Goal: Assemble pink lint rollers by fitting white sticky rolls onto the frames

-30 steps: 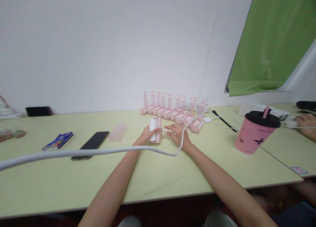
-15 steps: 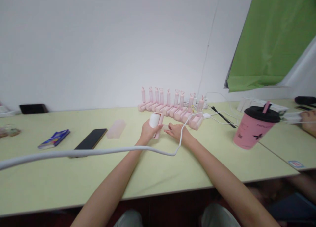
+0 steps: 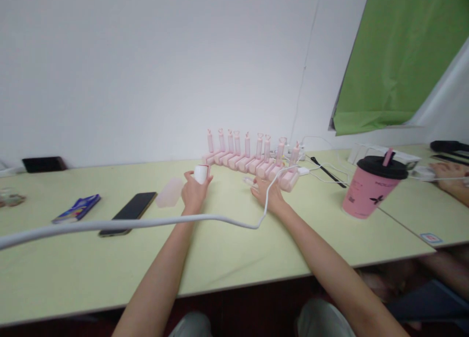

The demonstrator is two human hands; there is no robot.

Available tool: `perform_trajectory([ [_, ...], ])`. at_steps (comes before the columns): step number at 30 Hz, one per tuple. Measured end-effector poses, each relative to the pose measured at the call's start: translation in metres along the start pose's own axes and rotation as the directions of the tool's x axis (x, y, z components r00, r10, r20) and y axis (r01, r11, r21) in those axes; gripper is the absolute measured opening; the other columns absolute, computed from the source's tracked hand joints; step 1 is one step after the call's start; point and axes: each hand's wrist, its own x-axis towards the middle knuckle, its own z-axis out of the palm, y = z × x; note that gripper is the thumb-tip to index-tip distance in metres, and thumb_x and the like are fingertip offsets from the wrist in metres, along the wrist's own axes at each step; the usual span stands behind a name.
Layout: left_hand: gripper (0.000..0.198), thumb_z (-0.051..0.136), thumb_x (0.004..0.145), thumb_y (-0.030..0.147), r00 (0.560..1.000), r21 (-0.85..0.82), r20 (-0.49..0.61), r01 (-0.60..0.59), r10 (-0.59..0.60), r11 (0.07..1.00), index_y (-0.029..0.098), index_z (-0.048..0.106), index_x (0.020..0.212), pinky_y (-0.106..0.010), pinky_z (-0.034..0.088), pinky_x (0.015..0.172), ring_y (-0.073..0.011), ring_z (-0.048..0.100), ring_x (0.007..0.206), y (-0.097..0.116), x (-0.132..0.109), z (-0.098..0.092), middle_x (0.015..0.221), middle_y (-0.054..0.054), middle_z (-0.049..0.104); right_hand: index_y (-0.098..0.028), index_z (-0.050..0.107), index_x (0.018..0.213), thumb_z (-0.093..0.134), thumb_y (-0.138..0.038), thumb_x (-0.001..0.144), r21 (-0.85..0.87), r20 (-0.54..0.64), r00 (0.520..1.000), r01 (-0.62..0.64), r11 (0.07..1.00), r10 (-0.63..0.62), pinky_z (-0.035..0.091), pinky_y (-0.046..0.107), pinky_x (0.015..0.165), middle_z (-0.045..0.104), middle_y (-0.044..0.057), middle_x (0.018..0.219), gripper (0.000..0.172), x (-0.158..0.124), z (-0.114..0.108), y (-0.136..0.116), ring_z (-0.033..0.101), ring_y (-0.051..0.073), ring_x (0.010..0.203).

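My left hand (image 3: 194, 193) is closed around a white cylinder with a pink edge (image 3: 201, 174), held just above the table, right of a pale pink translucent sheet (image 3: 170, 193). My right hand (image 3: 269, 193) pinches a small pale pink translucent piece (image 3: 250, 181) near the tabletop; its exact kind is not clear. Beyond both hands runs a row of several rounded pink pieces (image 3: 252, 166) lying side by side. Slim pink cylinders with loop-shaped tops (image 3: 237, 142) stand upright at their far ends.
A thick white cable (image 3: 146, 224) crosses the view in front of my forearms. On the left lie a phone (image 3: 134, 207) and a blue packet (image 3: 78, 208). A pink cup with a black lid (image 3: 370, 190) stands right, with another person's hand (image 3: 449, 173) beyond it.
My left hand has moved left with the white cylinder, away from my right hand. My right hand stays near the same spot, and the pale piece shows more clearly.
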Motion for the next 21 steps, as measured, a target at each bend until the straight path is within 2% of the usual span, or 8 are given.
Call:
perform_trajectory([
  [3,0.061,0.047,0.077,0.057,0.999,0.148,0.001,-0.045,0.045,0.988,0.012,0.041,0.117,-0.037,0.042,0.068,-0.0329,0.061,0.086,-0.018,0.002,0.005,0.09,-0.019,0.065,-0.016,0.047,0.115,0.042,-0.02,0.085,0.004,0.011,0.997,0.081,0.997,-0.081,0.039,0.031,0.079,0.059,0.01,0.104,0.03,-0.003,0.006,0.001,0.055,0.022,0.092],
  [6,0.052,0.045,0.08,0.052,0.994,0.244,-0.024,-0.096,0.106,0.965,0.013,0.043,0.115,-0.036,0.042,0.069,-0.0314,0.06,0.089,-0.027,0.002,0.006,0.095,-0.018,0.063,-0.017,0.052,0.11,0.036,-0.012,0.086,-0.014,-0.016,0.989,0.15,0.989,-0.15,0.038,0.032,0.081,0.055,0.011,0.108,0.03,-0.003,0.01,0.006,0.053,0.021,0.094],
  [10,0.047,0.044,0.082,0.047,0.985,0.359,-0.03,-0.15,0.172,0.921,0.011,0.045,0.112,-0.036,0.041,0.071,-0.0308,0.056,0.092,-0.032,0.002,0.006,0.1,-0.018,0.058,-0.022,0.054,0.113,0.042,-0.016,0.086,-0.004,-0.024,0.969,0.244,0.97,-0.245,0.038,0.03,0.082,0.055,0.009,0.106,0.03,0.0,0.012,0.01,0.052,0.02,0.096],
  [13,0.044,0.045,0.082,0.045,0.972,0.42,0.009,-0.218,0.237,0.881,0.01,0.048,0.108,-0.038,0.04,0.074,-0.0321,0.052,0.096,-0.037,0.003,0.011,0.1,-0.018,0.056,-0.026,0.053,0.118,0.049,-0.023,0.086,-0.011,0.023,0.969,0.245,0.969,-0.245,0.038,0.03,0.083,0.058,0.007,0.099,0.032,0.0,0.015,0.009,0.054,0.021,0.095],
  [17,0.044,0.046,0.08,0.046,0.965,0.447,0.071,-0.256,0.251,0.857,0.008,0.052,0.101,-0.043,0.037,0.081,-0.0347,0.048,0.1,-0.044,0.004,0.018,0.097,-0.02,0.056,-0.029,0.049,0.123,0.048,-0.031,0.088,-0.019,0.043,0.97,0.241,0.97,-0.24,0.039,0.03,0.08,0.06,0.006,0.098,0.036,-0.001,0.019,0.009,0.055,0.02,0.092],
  [19,0.049,0.047,0.079,0.047,0.957,0.43,0.064,-0.283,0.283,0.857,0.006,0.051,0.105,-0.049,0.032,0.088,-0.0359,0.046,0.103,-0.043,0.005,0.018,0.102,-0.022,0.056,-0.028,0.048,0.124,0.048,-0.032,0.088,-0.009,0.028,0.969,0.246,0.969,-0.245,0.039,0.029,0.078,0.061,0.006,0.099,0.036,-0.001,0.021,0.009,0.055,0.02,0.093],
  [21,0.053,0.046,0.08,0.045,0.927,0.377,0.032,-0.357,0.373,0.855,0.005,0.046,0.116,-0.053,0.024,0.096,-0.0359,0.041,0.112,-0.036,0.004,0.015,0.116,-0.024,0.05,-0.027,0.049,0.123,0.049,-0.031,0.087,0.018,0.009,0.967,0.256,0.967,-0.256,0.04,0.028,0.078,0.061,0.006,0.099,0.035,0.0,0.025,0.009,0.054,0.02,0.096],
])
